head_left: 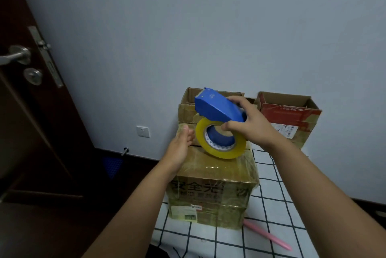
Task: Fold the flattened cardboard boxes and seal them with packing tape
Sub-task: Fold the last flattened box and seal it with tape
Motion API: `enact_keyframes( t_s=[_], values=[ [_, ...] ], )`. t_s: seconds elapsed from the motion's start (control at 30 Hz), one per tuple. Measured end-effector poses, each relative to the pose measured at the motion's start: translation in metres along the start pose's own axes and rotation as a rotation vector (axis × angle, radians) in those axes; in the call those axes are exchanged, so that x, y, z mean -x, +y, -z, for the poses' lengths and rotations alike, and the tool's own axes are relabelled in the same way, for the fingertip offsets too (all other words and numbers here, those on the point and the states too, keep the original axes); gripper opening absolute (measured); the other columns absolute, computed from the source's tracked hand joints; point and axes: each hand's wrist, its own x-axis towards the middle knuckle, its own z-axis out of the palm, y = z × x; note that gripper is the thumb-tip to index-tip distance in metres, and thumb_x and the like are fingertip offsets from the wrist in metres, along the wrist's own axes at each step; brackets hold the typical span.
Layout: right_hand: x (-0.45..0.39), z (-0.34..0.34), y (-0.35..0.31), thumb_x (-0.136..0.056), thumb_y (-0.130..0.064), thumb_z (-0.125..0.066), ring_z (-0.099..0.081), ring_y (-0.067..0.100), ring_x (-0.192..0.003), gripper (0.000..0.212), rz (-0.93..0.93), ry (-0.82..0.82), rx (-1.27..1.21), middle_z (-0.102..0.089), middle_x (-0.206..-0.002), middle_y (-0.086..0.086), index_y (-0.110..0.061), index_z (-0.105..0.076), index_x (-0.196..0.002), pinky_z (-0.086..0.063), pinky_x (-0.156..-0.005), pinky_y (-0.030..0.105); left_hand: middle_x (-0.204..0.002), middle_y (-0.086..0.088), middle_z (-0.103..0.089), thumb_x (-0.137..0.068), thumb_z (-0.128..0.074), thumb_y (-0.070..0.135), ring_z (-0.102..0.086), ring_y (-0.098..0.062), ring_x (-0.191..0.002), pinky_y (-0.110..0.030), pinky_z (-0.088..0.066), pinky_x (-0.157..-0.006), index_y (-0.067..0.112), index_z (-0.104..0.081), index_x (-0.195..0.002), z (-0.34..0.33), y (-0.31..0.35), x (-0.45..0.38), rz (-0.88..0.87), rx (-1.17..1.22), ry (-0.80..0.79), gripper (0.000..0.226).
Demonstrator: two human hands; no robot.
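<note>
**Head view: tape dispenser poised over a sealed box**

Head view is showing the near cardboard box (213, 182) sitting closed on the checked cloth (269, 216), its top and sides already shining with tape. It is looking light and stiff, with the film making it slippery, so taking it by the bottom edges or corners should be safest. The right hand (248, 124) is gripping the blue tape dispenser (217, 107) by its rear, fingers curled round the housing, and is holding the yellow tape roll (221, 140) just above the box top. The dispenser is probably rigid and light, with a cutter at its far end that is worth avoiding. The left hand (179, 145) is lying relaxed, fingers straight, at the box's left top edge. Behind are standing 2 open boxes: a plain one (188, 107) and a red-printed one (292, 117) to the right. A pink stick (269, 237) is lying on the cloth near the box.
</note>
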Motion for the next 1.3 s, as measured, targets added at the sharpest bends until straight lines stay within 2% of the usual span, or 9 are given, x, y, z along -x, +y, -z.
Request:
enact_keyframes(
  t_s=[0.27,0.43,0.53,0.7,0.9,1.0,1.1,1.2,1.3],
  values=[
    [-0.001,0.013,0.021,-0.068,-0.027,-0.074,-0.061,0.016,-0.098,0.064,-0.083,-0.082,-0.123,-0.052,-0.121,-0.004,-0.051,-0.052,-0.123,-0.046,-0.075,0.026,-0.127,-0.005,-0.064,-0.103,-0.039,0.04,-0.061,-0.016,-0.113,-0.039,-0.04,-0.11,0.011,-0.057,-0.132,0.007,0.007,-0.012,0.07,0.085,0.019,0.045],
    [-0.003,0.016,0.024,-0.072,-0.022,-0.074,-0.061,0.012,-0.103,0.066,-0.075,-0.144,-0.097,-0.053,-0.125,-0.005,-0.049,-0.049,-0.126,-0.047,-0.074,0.021,-0.111,0.003,-0.07,-0.101,-0.047,0.032,-0.064,-0.014,-0.104,-0.031,-0.049,-0.09,0.02,-0.066,-0.115,0.008,0.024,-0.02,0.058,0.188,-0.018,0.026],
    [-0.004,0.018,0.025,-0.075,-0.017,-0.077,-0.061,0.011,-0.101,0.067,-0.08,-0.163,-0.086,-0.054,-0.123,-0.005,-0.05,-0.048,-0.127,-0.047,-0.071,0.02,-0.106,0.003,-0.072,-0.1,-0.049,0.023,-0.065,-0.019,-0.107,-0.038,-0.049,-0.095,0.022,-0.07,-0.111,0.009,0.031,-0.025,0.05,0.319,-0.073,0.023],
    [-0.006,0.019,0.026,-0.084,-0.005,-0.072,-0.061,0.014,-0.096,0.067,-0.088,-0.185,-0.067,-0.054,-0.121,-0.002,-0.047,-0.045,-0.129,-0.048,-0.065,0.016,-0.105,-0.002,-0.072,-0.1,-0.046,0.015,-0.066,-0.022,-0.105,-0.04,-0.052,-0.095,0.022,-0.071,-0.108,0.012,0.034,-0.032,0.038,0.281,-0.138,0.027],
    [-0.008,0.021,0.028,-0.078,-0.014,-0.077,-0.062,0.021,-0.108,0.07,-0.089,-0.217,-0.093,-0.054,-0.127,0.001,-0.05,-0.047,-0.13,-0.051,-0.083,0.029,-0.11,-0.006,-0.069,-0.097,-0.053,0.01,-0.066,-0.024,-0.106,-0.038,-0.056,-0.088,0.014,-0.067,-0.122,0.019,0.035,-0.038,0.038,0.269,-0.155,0.029],
    [-0.01,0.02,0.028,-0.073,-0.018,-0.077,-0.062,0.021,-0.11,0.072,-0.079,-0.228,-0.085,-0.053,-0.128,0.001,-0.051,-0.048,-0.13,-0.053,-0.092,0.036,-0.101,-0.01,-0.07,-0.095,-0.055,0.005,-0.066,-0.019,-0.092,-0.029,-0.056,-0.075,0.007,-0.067,-0.118,0.022,0.037,-0.041,0.058,0.311,-0.169,0.026],
    [-0.012,0.02,0.028,-0.081,-0.005,-0.076,-0.061,0.022,-0.11,0.07,-0.073,-0.247,-0.087,-0.052,-0.127,0.0,-0.05,-0.048,-0.128,-0.052,-0.096,0.039,-0.093,-0.01,-0.07,-0.095,-0.054,0.0,-0.064,-0.014,-0.078,-0.021,-0.054,-0.065,0.0,-0.065,-0.117,0.024,0.04,-0.043,0.114,0.373,-0.213,0.025],
    [-0.013,0.019,0.026,-0.083,-0.002,-0.073,-0.06,0.022,-0.11,0.07,-0.074,-0.254,-0.09,-0.051,-0.125,-0.003,-0.051,-0.048,-0.125,-0.051,-0.096,0.038,-0.088,-0.008,-0.068,-0.094,-0.054,-0.003,-0.062,-0.012,-0.075,-0.018,-0.053,-0.061,0.0,-0.067,-0.108,0.028,0.042,-0.046,0.148,0.302,-0.26,0.02],
    [-0.015,0.018,0.025,-0.081,-0.003,-0.075,-0.06,0.023,-0.111,0.07,-0.076,-0.262,-0.091,-0.051,-0.125,-0.002,-0.052,-0.048,-0.124,-0.051,-0.097,0.038,-0.084,-0.005,-0.068,-0.095,-0.054,0.001,-0.062,-0.012,-0.077,-0.022,-0.051,-0.067,0.008,-0.069,-0.093,0.032,0.044,-0.046,0.167,0.172,-0.307,0.017]
  ],
)
